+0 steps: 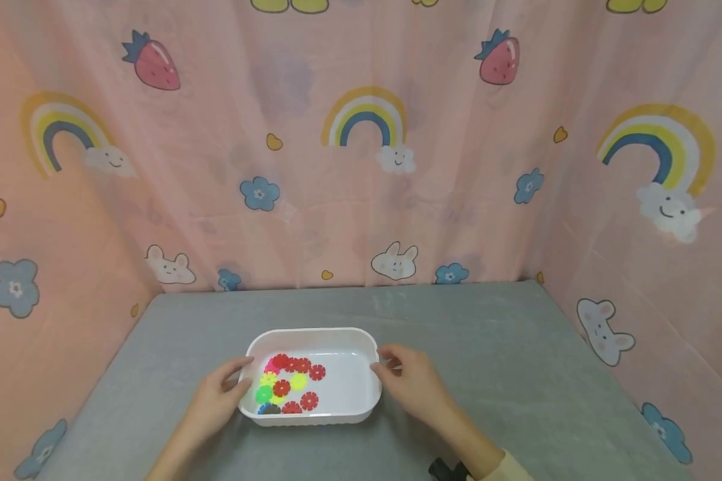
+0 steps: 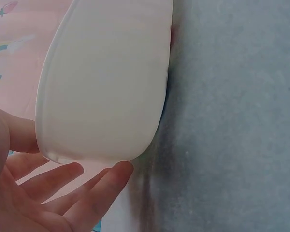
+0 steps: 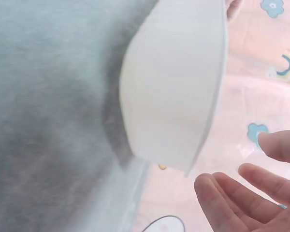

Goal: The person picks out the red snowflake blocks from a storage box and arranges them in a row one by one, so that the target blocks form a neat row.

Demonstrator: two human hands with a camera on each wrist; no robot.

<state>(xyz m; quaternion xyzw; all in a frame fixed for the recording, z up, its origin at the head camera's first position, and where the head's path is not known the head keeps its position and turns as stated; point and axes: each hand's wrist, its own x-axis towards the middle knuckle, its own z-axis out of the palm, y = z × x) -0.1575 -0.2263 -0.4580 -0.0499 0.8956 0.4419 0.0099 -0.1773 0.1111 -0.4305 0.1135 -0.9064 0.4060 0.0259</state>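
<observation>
A white rectangular tray (image 1: 344, 377) with rounded corners sits in front of me. Toward its left side lie several small notched plastic discs: red (image 1: 281, 388), yellow (image 1: 298, 381), green (image 1: 264, 394), pink and dark ones. My left hand (image 1: 212, 395) holds the tray's left end; in the left wrist view its thumb reaches behind the rim and the fingers lie along the outer wall. At the right end is my right hand (image 1: 415, 386), fingertips close to the rim. The right wrist view shows its thumb and fingers (image 3: 208, 193) apart, just off the tray's corner.
The tray is on a grey table (image 1: 487, 347). A pink curtain (image 1: 313, 234) printed with rainbows, strawberries and rabbits encloses the back and both sides. A black object (image 1: 448, 469) shows by my right wrist, near a beige sleeve (image 1: 505, 469).
</observation>
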